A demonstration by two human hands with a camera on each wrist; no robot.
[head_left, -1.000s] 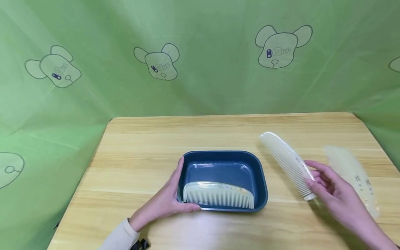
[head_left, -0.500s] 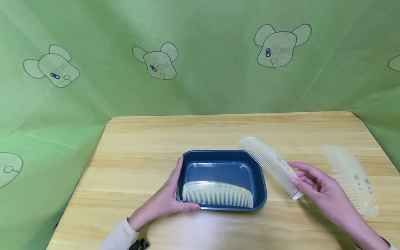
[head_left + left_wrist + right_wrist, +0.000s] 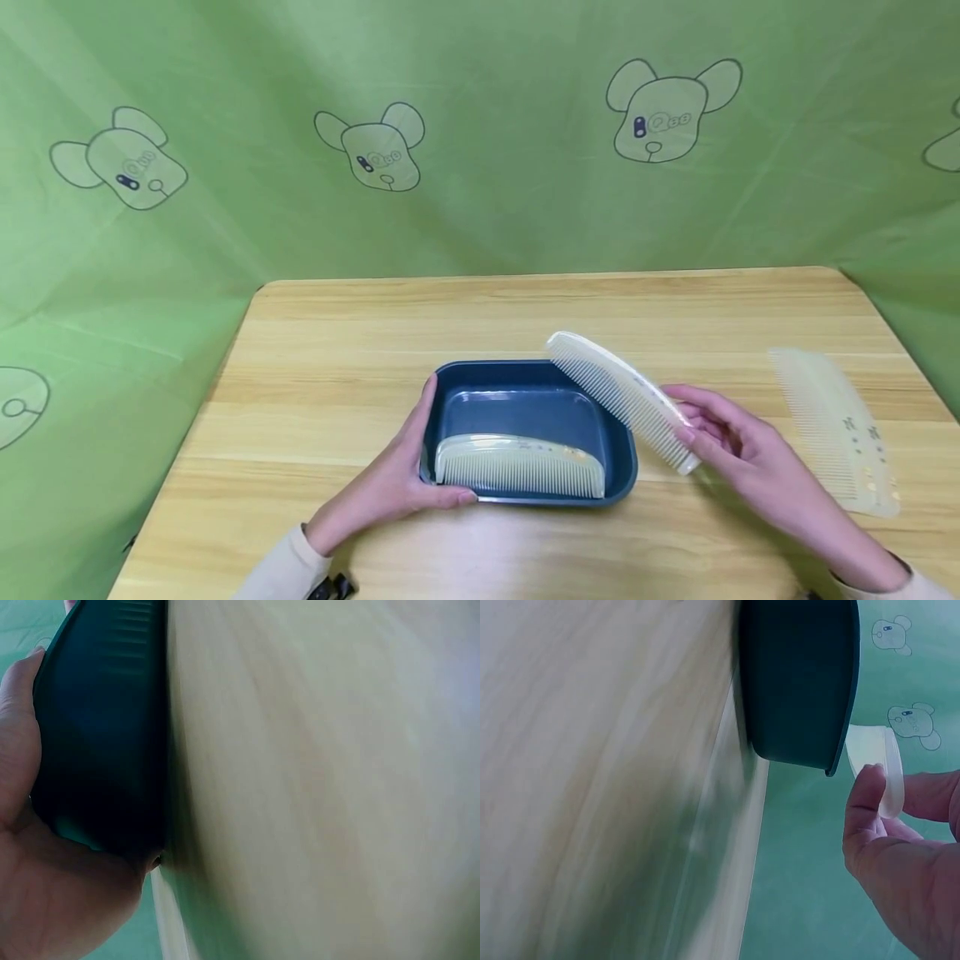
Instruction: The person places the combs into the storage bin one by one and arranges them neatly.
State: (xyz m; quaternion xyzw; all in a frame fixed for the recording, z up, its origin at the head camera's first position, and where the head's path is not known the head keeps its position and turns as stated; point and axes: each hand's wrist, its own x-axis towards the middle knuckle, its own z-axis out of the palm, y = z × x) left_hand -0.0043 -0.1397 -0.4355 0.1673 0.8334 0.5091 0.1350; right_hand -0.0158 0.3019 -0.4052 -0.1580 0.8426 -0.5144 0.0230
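Note:
My left hand (image 3: 401, 471) grips the left end of a dark blue rectangular tray (image 3: 510, 408), thumb along its front edge. In the left wrist view, the hand (image 3: 60, 892) wraps the corner of the tray (image 3: 105, 735). A pale cream comb (image 3: 517, 465) lies inside along the tray's front wall, teeth toward me. Between thumb and fingers my right hand (image 3: 750, 458) pinches one end of a second pale comb (image 3: 611, 387), held slanted over the tray's right side. The right wrist view has this comb (image 3: 891, 769) end-on, beside the tray's rim.
At the right of the wooden table (image 3: 300, 367), further pale combs (image 3: 832, 433) lie overlapping, partly near my right forearm. A green curtain (image 3: 510, 225) printed with mouse heads hangs behind the table and along its sides.
My right hand has carried its comb leftward, from beside the tray to over its right side. The left hand, the tray and the comb in it stay put.

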